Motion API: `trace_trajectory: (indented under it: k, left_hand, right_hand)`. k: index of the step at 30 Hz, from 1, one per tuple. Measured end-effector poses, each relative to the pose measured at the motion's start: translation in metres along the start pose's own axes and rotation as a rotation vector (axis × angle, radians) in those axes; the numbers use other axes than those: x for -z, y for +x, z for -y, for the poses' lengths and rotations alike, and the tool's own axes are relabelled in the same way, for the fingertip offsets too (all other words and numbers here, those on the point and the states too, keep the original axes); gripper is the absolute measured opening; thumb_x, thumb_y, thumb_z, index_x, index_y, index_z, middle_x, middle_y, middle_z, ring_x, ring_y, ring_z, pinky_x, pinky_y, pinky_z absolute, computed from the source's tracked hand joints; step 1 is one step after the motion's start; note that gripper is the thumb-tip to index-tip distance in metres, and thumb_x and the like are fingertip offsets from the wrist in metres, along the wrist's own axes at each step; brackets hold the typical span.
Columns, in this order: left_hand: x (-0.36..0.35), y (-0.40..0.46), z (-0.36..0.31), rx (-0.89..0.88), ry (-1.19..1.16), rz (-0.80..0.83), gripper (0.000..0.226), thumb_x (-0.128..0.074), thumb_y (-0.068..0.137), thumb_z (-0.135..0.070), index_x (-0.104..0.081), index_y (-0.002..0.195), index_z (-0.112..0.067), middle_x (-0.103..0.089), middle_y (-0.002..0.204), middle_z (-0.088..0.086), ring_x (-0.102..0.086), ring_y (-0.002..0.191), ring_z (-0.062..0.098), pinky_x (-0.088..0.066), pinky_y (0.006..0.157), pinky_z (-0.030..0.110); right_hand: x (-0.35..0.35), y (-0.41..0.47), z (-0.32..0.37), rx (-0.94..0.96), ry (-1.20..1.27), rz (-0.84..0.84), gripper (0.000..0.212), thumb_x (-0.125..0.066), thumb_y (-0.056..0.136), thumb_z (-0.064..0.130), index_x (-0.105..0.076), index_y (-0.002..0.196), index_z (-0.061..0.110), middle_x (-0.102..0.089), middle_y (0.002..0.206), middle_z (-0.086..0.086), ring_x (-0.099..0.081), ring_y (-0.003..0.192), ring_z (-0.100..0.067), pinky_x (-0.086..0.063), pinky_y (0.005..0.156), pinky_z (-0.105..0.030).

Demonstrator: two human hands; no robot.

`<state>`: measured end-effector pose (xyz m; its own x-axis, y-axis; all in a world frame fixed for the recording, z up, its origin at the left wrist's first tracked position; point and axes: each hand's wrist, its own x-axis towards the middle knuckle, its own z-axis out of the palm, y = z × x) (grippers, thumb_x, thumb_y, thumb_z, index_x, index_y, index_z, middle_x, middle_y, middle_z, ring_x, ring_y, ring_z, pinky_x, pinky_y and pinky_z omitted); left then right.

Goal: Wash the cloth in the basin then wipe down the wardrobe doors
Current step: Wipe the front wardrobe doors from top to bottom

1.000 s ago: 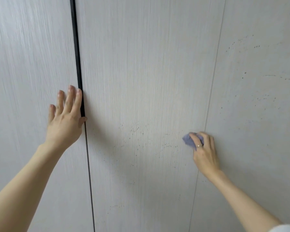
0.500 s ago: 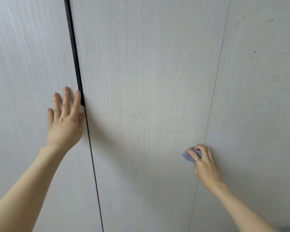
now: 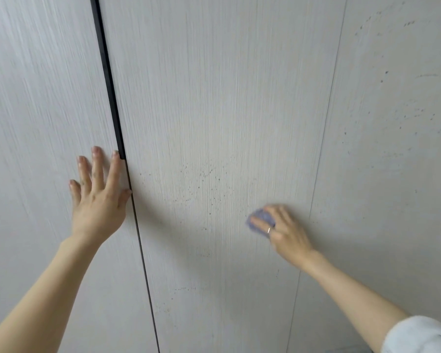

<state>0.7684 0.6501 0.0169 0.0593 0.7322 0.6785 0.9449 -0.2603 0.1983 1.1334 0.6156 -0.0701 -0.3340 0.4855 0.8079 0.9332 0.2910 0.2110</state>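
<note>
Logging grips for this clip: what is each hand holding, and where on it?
Right hand presses a bunched purple cloth under its fingers against the door. Left hand holds nothing.

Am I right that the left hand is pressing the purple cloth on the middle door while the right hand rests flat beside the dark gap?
Not quite: the head view shows the right hand pressing the purple cloth on the middle door, while the left hand rests flat beside the dark gap.
</note>
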Motion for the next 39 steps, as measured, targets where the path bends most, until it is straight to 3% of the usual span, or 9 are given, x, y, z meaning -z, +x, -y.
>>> trace_trajectory:
  k: [3, 5, 11, 15, 18, 26, 33, 36, 39]
  left_hand:
    - [-0.001, 0.000, 0.000, 0.003, 0.005, 0.000, 0.074, -0.047, 0.096, -0.022, 0.001, 0.152, -0.021, 0.018, 0.157, 0.010, 0.017, 0.143, 0.036, -0.005, 0.110, 0.063]
    - [-0.002, 0.000, -0.001, 0.008, 0.002, -0.006, 0.073, -0.047, 0.096, -0.021, 0.001, 0.152, -0.021, 0.018, 0.157, 0.010, 0.017, 0.143, 0.036, -0.003, 0.111, 0.063]
    - [-0.005, 0.000, -0.001, 0.016, -0.003, -0.018, 0.074, -0.046, 0.097, -0.021, 0.003, 0.152, -0.023, 0.020, 0.157, 0.008, 0.019, 0.143, 0.034, 0.000, 0.111, 0.061]
    - [-0.004, -0.001, 0.001, 0.006, -0.002, -0.020, 0.074, -0.046, 0.097, -0.020, 0.004, 0.151, -0.023, 0.020, 0.157, 0.008, 0.018, 0.143, 0.035, 0.000, 0.112, 0.060]
    - [-0.004, -0.001, 0.002, 0.003, -0.003, -0.021, 0.073, -0.046, 0.097, -0.021, 0.004, 0.151, -0.023, 0.019, 0.157, 0.008, 0.018, 0.143, 0.035, 0.000, 0.112, 0.060]
    - [-0.005, -0.002, 0.002, 0.012, -0.009, -0.023, 0.073, -0.044, 0.098, -0.020, 0.006, 0.151, -0.024, 0.020, 0.157, 0.007, 0.019, 0.143, 0.034, 0.000, 0.112, 0.060]
    - [-0.005, -0.003, 0.001, 0.015, -0.020, -0.019, 0.074, -0.042, 0.099, -0.023, 0.013, 0.148, -0.026, 0.025, 0.155, 0.003, 0.021, 0.142, 0.032, 0.001, 0.113, 0.059]
    - [-0.005, -0.003, 0.000, 0.018, -0.026, -0.021, 0.076, -0.041, 0.099, -0.024, 0.020, 0.144, -0.028, 0.029, 0.152, 0.001, 0.022, 0.142, 0.032, 0.002, 0.114, 0.058]
    - [-0.005, -0.003, -0.001, 0.020, -0.032, -0.024, 0.076, -0.041, 0.099, -0.023, 0.021, 0.143, -0.027, 0.031, 0.150, -0.001, 0.022, 0.142, 0.032, 0.002, 0.114, 0.059]
  right_hand:
    - [0.009, -0.004, -0.012, 0.276, -0.072, 0.110, 0.020, -0.069, 0.080, 0.011, -0.072, 0.098, 0.021, -0.063, 0.098, -0.006, -0.061, 0.085, -0.025, -0.053, 0.064, -0.027]
    - [0.024, 0.024, -0.015, 0.130, 0.012, 0.043, 0.029, -0.041, 0.096, 0.028, -0.069, 0.102, 0.028, -0.064, 0.104, 0.002, -0.061, 0.095, -0.022, -0.051, 0.076, -0.027]
    - [0.033, 0.094, -0.019, -0.435, 0.223, -0.493, 0.052, -0.054, 0.073, -0.010, -0.060, 0.122, 0.008, -0.048, 0.105, -0.021, -0.052, 0.094, -0.034, -0.037, 0.077, -0.020]
    - [-0.007, 0.040, 0.024, 0.067, 0.137, -0.167, 0.022, -0.051, 0.096, 0.026, -0.062, 0.114, 0.022, -0.053, 0.107, -0.001, -0.050, 0.092, -0.022, -0.045, 0.072, -0.032]
    - [-0.011, 0.034, 0.023, 0.381, 0.030, -0.014, 0.029, -0.072, 0.079, 0.006, -0.067, 0.107, 0.013, -0.062, 0.098, -0.012, -0.057, 0.082, -0.030, -0.051, 0.063, -0.036]
    - [0.021, 0.117, 0.030, -0.288, 0.123, -0.313, 0.039, -0.051, 0.087, 0.004, -0.059, 0.122, 0.018, -0.049, 0.119, -0.013, -0.039, 0.107, -0.020, -0.030, 0.086, -0.020]
    - [-0.018, 0.063, 0.061, 0.460, -0.047, -0.093, 0.027, -0.041, 0.097, 0.009, -0.068, 0.095, 0.015, -0.058, 0.099, -0.011, -0.052, 0.082, -0.028, -0.049, 0.061, -0.035]
    - [0.013, 0.106, 0.050, 0.083, 0.126, -0.196, 0.037, -0.030, 0.103, 0.025, -0.065, 0.114, 0.018, -0.058, 0.111, -0.014, -0.050, 0.098, -0.029, -0.049, 0.079, -0.041]
    - [0.030, 0.148, 0.042, -0.307, 0.230, -0.462, 0.049, -0.052, 0.075, -0.005, -0.060, 0.121, 0.010, -0.052, 0.107, -0.021, -0.042, 0.096, -0.025, -0.042, 0.074, -0.033]
